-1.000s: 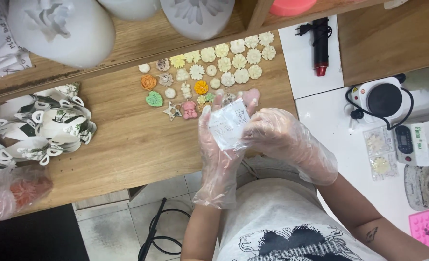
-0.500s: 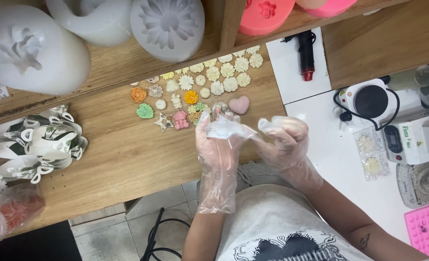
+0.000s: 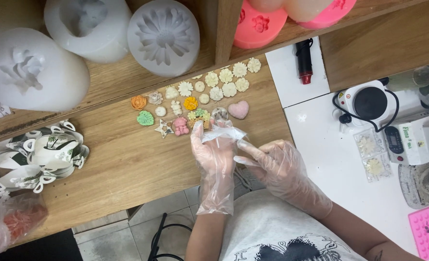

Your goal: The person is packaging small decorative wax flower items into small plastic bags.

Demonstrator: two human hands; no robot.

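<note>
Both gloved hands pinch clear plastic bag (image 3: pixel 222 133): left (image 3: pixel 215 153) upright, right (image 3: pixel 274 164) reaching sideways.

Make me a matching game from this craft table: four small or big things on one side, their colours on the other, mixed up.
Things:
1. heart-shaped piece
2. leaf-shaped piece
3. daisy mould on the shelf
4. rose-shaped piece

Colours:
A. orange
B. pale pink
C. green
D. whitish grey

Pairs: 1-B, 2-C, 3-D, 4-A
</note>
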